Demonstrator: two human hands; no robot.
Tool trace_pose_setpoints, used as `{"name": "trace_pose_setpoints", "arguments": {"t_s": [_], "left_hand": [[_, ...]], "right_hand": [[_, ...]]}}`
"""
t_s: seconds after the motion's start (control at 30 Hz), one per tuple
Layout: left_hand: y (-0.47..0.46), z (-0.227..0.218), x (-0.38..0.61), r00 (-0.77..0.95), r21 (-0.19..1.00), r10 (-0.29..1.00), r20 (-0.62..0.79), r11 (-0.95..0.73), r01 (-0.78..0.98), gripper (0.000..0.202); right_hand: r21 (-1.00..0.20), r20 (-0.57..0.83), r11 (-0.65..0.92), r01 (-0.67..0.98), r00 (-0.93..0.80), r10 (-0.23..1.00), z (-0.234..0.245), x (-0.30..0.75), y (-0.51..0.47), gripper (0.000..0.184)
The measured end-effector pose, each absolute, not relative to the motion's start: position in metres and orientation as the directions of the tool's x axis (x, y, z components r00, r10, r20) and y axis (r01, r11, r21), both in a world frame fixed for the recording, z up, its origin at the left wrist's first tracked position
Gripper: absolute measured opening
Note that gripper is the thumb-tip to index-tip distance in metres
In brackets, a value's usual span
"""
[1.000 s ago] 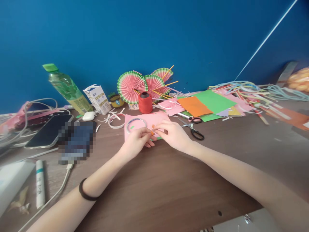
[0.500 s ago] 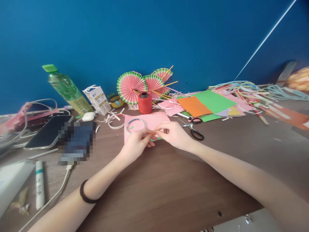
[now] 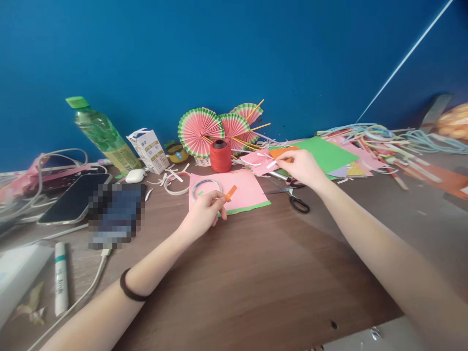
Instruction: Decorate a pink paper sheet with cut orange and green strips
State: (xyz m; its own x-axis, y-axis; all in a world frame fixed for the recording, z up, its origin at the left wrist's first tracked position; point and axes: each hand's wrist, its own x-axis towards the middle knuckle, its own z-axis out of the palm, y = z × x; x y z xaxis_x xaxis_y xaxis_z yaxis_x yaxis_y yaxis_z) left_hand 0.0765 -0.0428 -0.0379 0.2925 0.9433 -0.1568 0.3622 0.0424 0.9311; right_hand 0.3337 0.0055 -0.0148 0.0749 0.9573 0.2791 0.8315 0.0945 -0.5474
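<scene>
Between the thumb and fingers of my left hand point(image 3: 207, 210) is a small orange paper strip point(image 3: 231, 192), its free end pointing up and to the right. This hand is over the near edge of a pink paper sheet point(image 3: 244, 187) with a green border. A ring of tape point(image 3: 206, 183) lies on the sheet beside the hand. My right hand point(image 3: 302, 165) is over the paper pile with fingertips pinched, and a thin white strip point(image 3: 271, 165) shows at them. Below it are black-handled scissors point(image 3: 299, 204), partly covered by the hand. Orange paper point(image 3: 283, 152) is partly hidden behind it.
A red thread spool point(image 3: 220, 157) and pleated paper fans point(image 3: 201, 132) stand near the blue wall. Another tape ring point(image 3: 176, 184), a carton point(image 3: 148, 150), a green-capped bottle point(image 3: 106, 136) and phones point(image 3: 75, 200) are left. Green paper point(image 3: 325, 153) and loose strips point(image 3: 395, 146) lie right.
My right hand has left my left hand and moved right and away to the paper pile. My left hand has stayed nearly in place, the orange strip now in plain sight.
</scene>
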Motion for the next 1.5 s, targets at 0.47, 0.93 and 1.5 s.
{"name": "trace_pose_setpoints", "arguments": {"t_s": [0.47, 0.93, 1.5], "left_hand": [[-0.042, -0.031, 0.08, 0.325, 0.971, 0.921, -0.215, 0.167, 0.171, 0.028], [-0.049, -0.03, 0.079, 0.478, 0.954, 0.869, -0.129, -0.023, 0.299, 0.011], [-0.056, -0.023, 0.078, 0.472, 0.558, 0.795, 0.381, -0.605, 0.568, 0.007]], "right_hand": [[-0.246, 0.156, -0.001, 0.969, 0.04, 0.987, -0.019, 0.351, 0.012, 0.026], [-0.673, 0.157, 0.485, 0.559, -0.533, 0.832, -0.009, 0.267, -0.046, 0.025], [-0.782, -0.007, 0.317, 0.536, -0.517, 0.856, -0.005, 0.264, -0.051, 0.02]]}}
